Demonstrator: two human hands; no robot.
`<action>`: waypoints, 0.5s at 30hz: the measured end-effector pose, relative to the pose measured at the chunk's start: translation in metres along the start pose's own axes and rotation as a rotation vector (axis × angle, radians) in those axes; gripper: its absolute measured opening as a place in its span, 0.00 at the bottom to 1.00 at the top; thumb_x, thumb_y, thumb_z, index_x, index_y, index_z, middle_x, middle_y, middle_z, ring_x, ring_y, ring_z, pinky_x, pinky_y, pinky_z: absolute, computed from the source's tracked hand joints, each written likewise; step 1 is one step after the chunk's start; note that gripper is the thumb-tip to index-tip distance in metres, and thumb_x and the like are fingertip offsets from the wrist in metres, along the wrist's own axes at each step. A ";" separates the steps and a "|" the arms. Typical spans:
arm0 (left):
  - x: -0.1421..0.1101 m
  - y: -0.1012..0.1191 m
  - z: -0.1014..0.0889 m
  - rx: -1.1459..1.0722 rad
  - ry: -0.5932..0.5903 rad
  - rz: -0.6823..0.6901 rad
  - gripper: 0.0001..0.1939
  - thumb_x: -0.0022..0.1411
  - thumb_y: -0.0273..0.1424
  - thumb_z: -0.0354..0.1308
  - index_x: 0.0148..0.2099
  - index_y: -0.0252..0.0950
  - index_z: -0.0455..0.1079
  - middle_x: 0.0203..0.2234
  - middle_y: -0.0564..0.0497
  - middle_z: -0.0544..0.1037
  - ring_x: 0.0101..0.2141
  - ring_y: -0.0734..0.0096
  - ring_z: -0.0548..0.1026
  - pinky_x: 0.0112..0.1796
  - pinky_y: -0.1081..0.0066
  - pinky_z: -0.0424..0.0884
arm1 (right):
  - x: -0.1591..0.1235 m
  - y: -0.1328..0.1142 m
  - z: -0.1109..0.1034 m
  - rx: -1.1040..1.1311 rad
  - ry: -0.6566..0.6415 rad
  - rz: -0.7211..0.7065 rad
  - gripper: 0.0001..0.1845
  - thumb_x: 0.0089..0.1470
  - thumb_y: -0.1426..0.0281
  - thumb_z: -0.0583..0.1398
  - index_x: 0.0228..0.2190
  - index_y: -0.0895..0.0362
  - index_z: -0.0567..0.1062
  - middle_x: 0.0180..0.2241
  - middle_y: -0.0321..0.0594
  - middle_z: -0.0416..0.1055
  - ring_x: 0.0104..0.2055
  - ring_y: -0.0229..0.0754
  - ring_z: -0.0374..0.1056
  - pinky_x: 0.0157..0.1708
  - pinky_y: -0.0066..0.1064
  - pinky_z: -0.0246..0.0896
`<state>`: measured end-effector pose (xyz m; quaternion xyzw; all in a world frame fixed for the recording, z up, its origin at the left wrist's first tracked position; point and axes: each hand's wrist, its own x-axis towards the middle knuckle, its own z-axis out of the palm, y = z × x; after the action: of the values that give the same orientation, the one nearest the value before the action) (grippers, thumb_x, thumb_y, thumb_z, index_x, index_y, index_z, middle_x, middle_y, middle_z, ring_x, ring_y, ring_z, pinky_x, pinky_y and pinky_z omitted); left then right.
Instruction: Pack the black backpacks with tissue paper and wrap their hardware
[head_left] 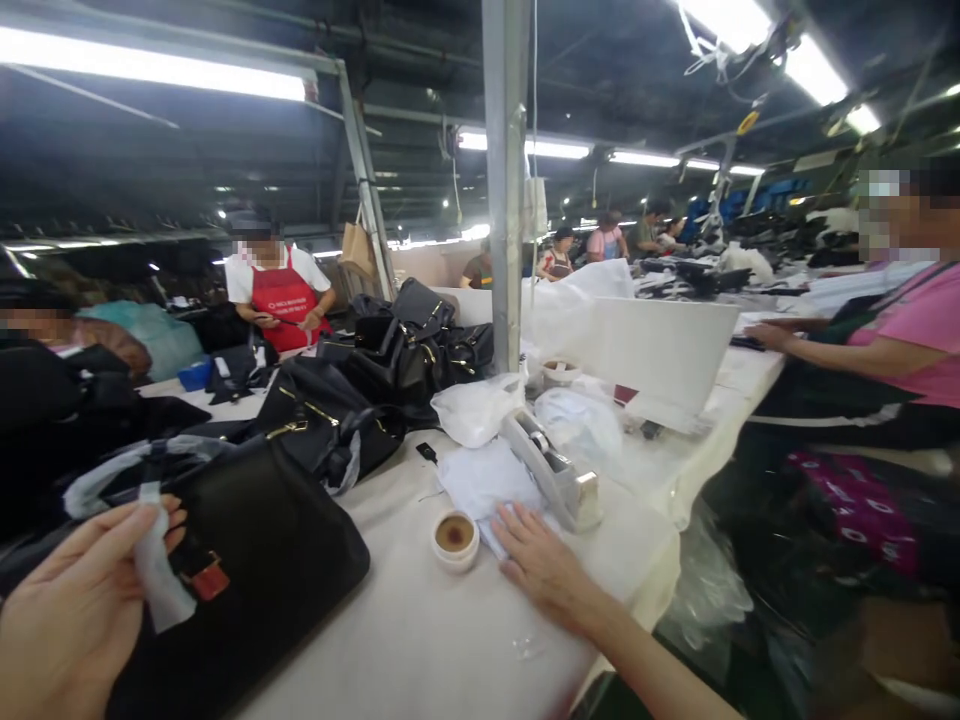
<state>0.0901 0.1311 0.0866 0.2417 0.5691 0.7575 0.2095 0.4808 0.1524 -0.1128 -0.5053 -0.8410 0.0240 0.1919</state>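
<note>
A black handbag (pixel 285 560) lies on the table at the left, a red-brown tag (pixel 210 578) near its clasp. My left hand (pixel 90 590) is closed in a pinch on a strip of white wrapping (pixel 161 575) that hangs over the bag's front. Behind it arches the bag's handle (pixel 97 480), covered in pale wrapping. My right hand (pixel 544 560) lies flat, fingers spread, on the edge of a stack of thin white sheets (pixel 480 480). Just left of those fingers stands a small round white pot (pixel 455 542) with brown contents. A grey tape dispenser (pixel 551 470) stands beyond the hand.
More black bags (pixel 405 350) are heaped behind. A metal post (pixel 506 200) rises at the table's far side, near a white panel (pixel 667 350) and crumpled plastic (pixel 476 410). A person in a red apron (pixel 283 295) stands across; another in pink (pixel 915 330) works at right.
</note>
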 end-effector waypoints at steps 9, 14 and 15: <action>-0.003 0.004 -0.001 -0.121 -0.044 -0.090 0.07 0.35 0.26 0.64 0.24 0.35 0.73 0.20 0.57 0.78 0.20 0.78 0.73 0.21 0.82 0.72 | 0.047 0.007 -0.010 0.156 -0.023 -0.022 0.22 0.63 0.62 0.49 0.55 0.55 0.70 0.57 0.48 0.68 0.60 0.53 0.62 0.58 0.48 0.59; 0.002 -0.002 -0.003 -0.158 -0.076 -0.093 0.06 0.40 0.24 0.64 0.26 0.33 0.74 0.22 0.55 0.79 0.23 0.78 0.75 0.25 0.83 0.73 | 0.045 -0.031 -0.026 0.156 0.104 -0.021 0.29 0.56 0.59 0.58 0.58 0.56 0.65 0.55 0.51 0.69 0.55 0.54 0.65 0.53 0.45 0.63; 0.002 -0.002 -0.003 -0.162 -0.074 -0.096 0.05 0.41 0.23 0.64 0.26 0.33 0.74 0.23 0.55 0.79 0.24 0.78 0.75 0.26 0.83 0.73 | 0.048 -0.041 -0.025 0.143 0.086 -0.033 0.35 0.52 0.59 0.62 0.58 0.56 0.63 0.54 0.50 0.69 0.54 0.55 0.65 0.52 0.45 0.62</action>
<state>0.0869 0.1310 0.0839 0.2242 0.5089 0.7806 0.2854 0.4348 0.1696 -0.0653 -0.4771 -0.8363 0.0590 0.2638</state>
